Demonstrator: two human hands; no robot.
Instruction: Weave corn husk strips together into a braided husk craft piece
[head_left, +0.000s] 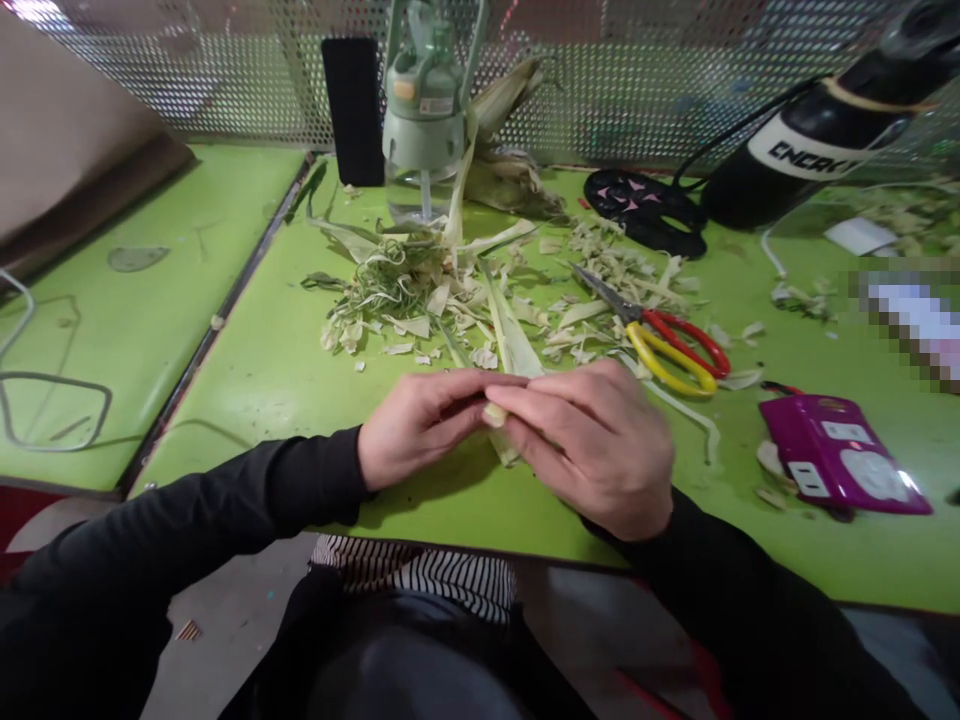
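A pale green strip of corn husk (511, 330) runs from between my hands toward the scrap pile, and its lower end shows beneath my fingers. My left hand (424, 425) is closed, its fingers pressed together at the husk. From the other side my right hand (604, 435) pinches the same husk, its fingertips meeting the left ones. Fingers hide the part that is gripped. Just beyond lies a heap of husk scraps (405, 285) with thin green shreds. Scissors (645, 335) with one red and one yellow handle rest to the right, blades pointing away and left.
A green-lidded water bottle (424, 130) and a black phone (354, 112) stand against the perforated metal screen. Larger dry husks (510, 175) lie behind. To the right are a black bottle (802, 140), a dark palette-shaped item (637, 205) and a purple plastic device (844, 455).
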